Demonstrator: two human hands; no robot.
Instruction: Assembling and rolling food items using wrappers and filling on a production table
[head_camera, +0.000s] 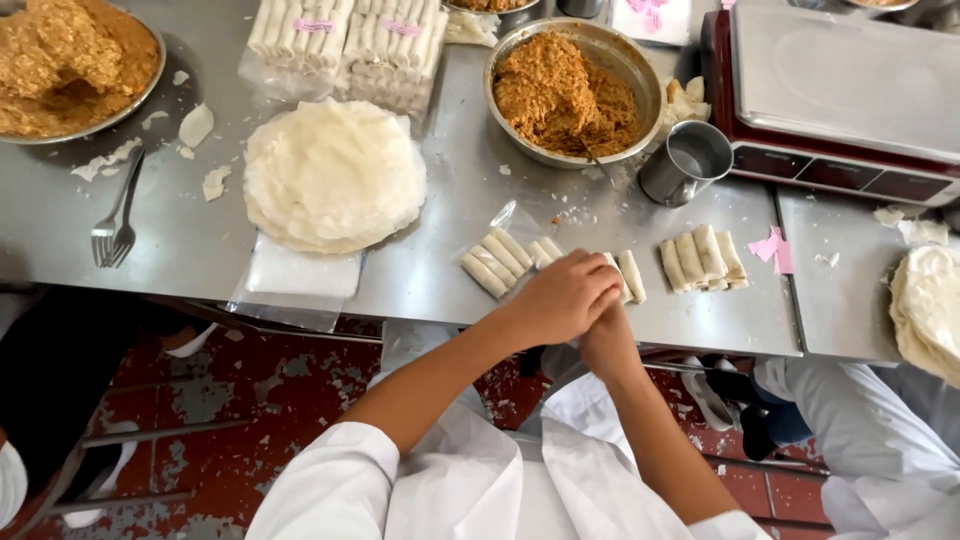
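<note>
Tabletop: a grey stainless-steel tabletop (450, 260) is seen from above, strewn with white wrapper scraps.
Scale: a dark red weighing scale with a flat steel platform (840, 80) is set at the far right.
Wrappers: a round stack of thin white pastry sheets (335, 172) is laid left of centre, on a clear plastic sheet.
Bowl: a round steel bowl of orange-brown shredded filling (570, 90) is placed beyond the hands; a steel cup (690, 160) stands just beside it.
Packed rolls: clear bags of pale rolls (350, 45) are stacked at the far edge.
Loose rolls: a row of four pale rolled pastries (703, 258) lies right of the hands; a second group of pale rolls on a clear bag (500, 262) lies to their left.
Forks: two steel forks (117, 225) are laid at the left.
Left hand (562, 298): it is laid over the right, fingers curled down; what is gripped cannot be told.
Right hand (605, 340): it is mostly covered by the left, at the near edge beside a single pale roll (631, 275); its fingers are hidden.
</note>
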